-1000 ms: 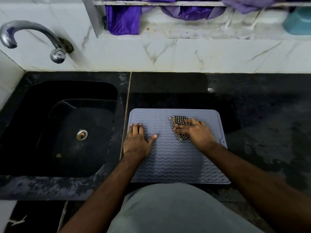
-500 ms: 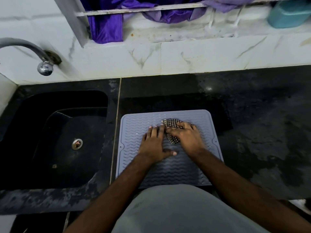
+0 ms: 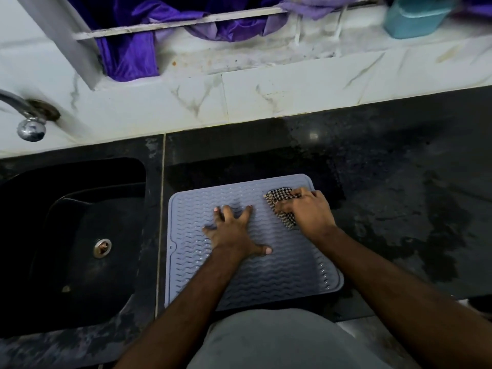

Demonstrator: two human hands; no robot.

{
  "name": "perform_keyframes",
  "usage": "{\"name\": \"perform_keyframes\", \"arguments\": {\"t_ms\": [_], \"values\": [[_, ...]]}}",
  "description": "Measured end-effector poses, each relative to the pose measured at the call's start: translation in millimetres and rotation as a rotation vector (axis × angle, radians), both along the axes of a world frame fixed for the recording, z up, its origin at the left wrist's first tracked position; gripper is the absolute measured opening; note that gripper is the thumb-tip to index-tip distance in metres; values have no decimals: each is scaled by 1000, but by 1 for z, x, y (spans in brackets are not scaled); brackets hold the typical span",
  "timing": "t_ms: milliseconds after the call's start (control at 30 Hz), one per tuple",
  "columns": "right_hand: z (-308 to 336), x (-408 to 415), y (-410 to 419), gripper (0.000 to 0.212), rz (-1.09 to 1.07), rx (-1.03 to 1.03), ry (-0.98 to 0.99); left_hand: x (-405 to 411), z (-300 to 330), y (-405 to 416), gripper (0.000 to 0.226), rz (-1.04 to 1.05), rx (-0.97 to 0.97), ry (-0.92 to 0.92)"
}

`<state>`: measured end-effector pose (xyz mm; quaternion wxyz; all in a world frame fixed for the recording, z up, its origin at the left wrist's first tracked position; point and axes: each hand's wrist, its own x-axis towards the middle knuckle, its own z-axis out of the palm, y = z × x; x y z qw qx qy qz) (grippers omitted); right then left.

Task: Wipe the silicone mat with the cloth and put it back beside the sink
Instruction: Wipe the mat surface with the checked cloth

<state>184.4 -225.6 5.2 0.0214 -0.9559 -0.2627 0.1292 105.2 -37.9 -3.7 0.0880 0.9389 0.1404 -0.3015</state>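
Head view, biggest thing first: dark stone counter [image 3: 399,209], black sink [image 3: 80,235] sunk into its left side, tap [image 3: 29,121] poking in above from the wall. Then the silicone mat [image 3: 266,278] — grey, wavy ribs, lying flat on the counter just right of the sink, long axis running roughly away from the body, near edge hidden behind the grey shirt [image 3: 279,342].

Left hand [image 3: 234,233] flat on the mat's middle, fingers straight and spread, thumb out to the right, pinning it and gripping nothing. Right hand [image 3: 308,211] up at the far right corner, fingers curled over the checked cloth [image 3: 282,206], bunched and pressed down against the ribs.

So the key bit: unwiped-looking stretch lies toward the body and to the left of the cloth — right hand nearer to the right strip, left hand parked over the centre. Probably mid-wipe, far from finished; likely needs the left hand shifted before sweeping under it. Can't tell how wet the mat is.

Tiny extras: purple fabric [image 3: 127,57] and a teal tub [image 3: 415,17] on the ledge.
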Motion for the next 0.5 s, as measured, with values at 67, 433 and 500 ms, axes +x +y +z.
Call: {"name": "perform_keyframes", "arguments": {"t_ms": [67,433,500], "values": [[-1,1,-10,35,-23,-22,-9,4,4,-5,131,6,9,29],[0,-16,-25,41,-252,-74,-80,3,1,-3,131,-27,14,24],[-3,-28,-20,38,-292,-76,-91,2,-1,-2,131,-34,12,21]]}}
